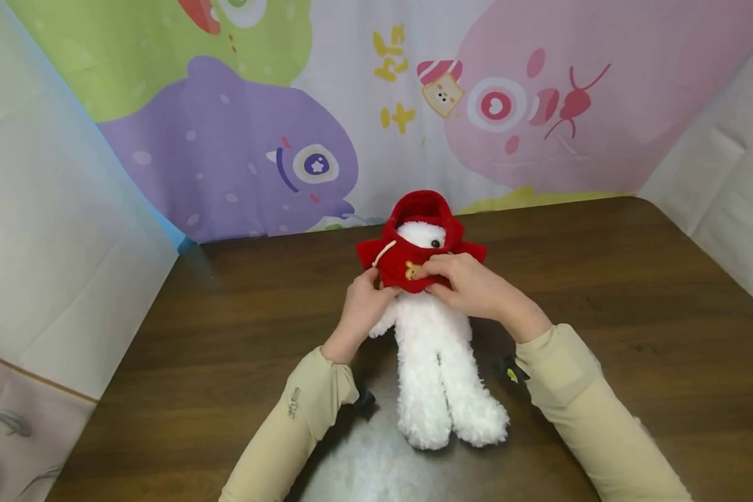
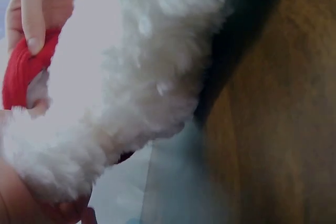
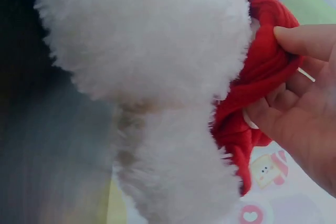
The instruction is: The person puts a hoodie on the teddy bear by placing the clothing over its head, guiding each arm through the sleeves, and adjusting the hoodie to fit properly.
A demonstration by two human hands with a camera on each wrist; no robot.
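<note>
A white plush toy point(image 1: 428, 324) lies on its back, legs toward me, with a small red hoodie point(image 1: 394, 266) over its head and upper chest. One dark eye and white fur show through the hoodie's opening. My left hand point(image 1: 365, 307) grips the hem at the left side, above the toy's arm point(image 1: 384, 322). On the right, my right hand point(image 1: 477, 286) pinches the hem near the yellow bear patch point(image 1: 412, 270); the right wrist view shows its thumb and fingers on the red cloth point(image 3: 247, 85). The toy's other arm is hidden in the head view.
The toy lies on a dark brown wooden table point(image 1: 251, 348). A cartoon-printed cloth point(image 1: 226, 153) hangs behind the table's far edge, with pale panels point(image 1: 50, 209) at both sides. Black wrist straps point(image 1: 365, 401) show under the beige sleeves point(image 1: 288, 425).
</note>
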